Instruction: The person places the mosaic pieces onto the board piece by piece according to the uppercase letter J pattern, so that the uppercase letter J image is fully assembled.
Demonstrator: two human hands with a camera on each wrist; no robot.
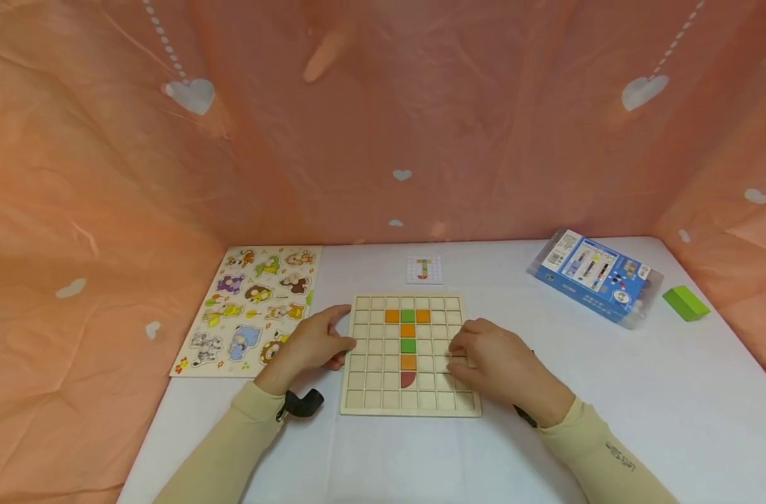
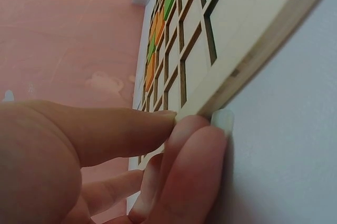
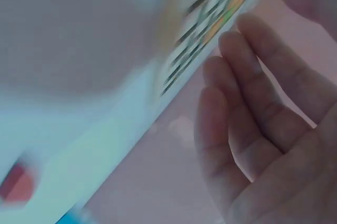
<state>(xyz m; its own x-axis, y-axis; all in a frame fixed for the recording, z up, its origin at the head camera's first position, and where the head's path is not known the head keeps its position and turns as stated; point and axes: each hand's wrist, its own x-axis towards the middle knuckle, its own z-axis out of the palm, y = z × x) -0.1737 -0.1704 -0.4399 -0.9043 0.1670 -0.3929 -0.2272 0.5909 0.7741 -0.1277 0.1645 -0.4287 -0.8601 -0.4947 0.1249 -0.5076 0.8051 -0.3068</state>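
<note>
A wooden grid board [image 1: 372, 401] lies flat on the white tabletop. In it a column of orange tiles [image 1: 408, 362] and green tiles [image 1: 408, 346] has a crossbar at the top and a red quarter-round tile [image 1: 407, 379] at the bottom. My left hand [image 1: 314, 343] pinches the board's left edge; the left wrist view shows the thumb [image 2: 131, 132] on top and fingertips [image 2: 192, 150] against the side. Above the board's right part hovers my right hand [image 1: 503, 360], its fingers [image 3: 247, 71] loosely bent and nothing visible between them.
Behind the board lies a small pattern card [image 1: 424, 269] with a similar figure. An animal puzzle board [image 1: 247, 308] is at the left. A blue-labelled plastic box [image 1: 594, 276] and a green block [image 1: 685, 303] sit at the right. Pink curtains [image 1: 421, 140] enclose the table.
</note>
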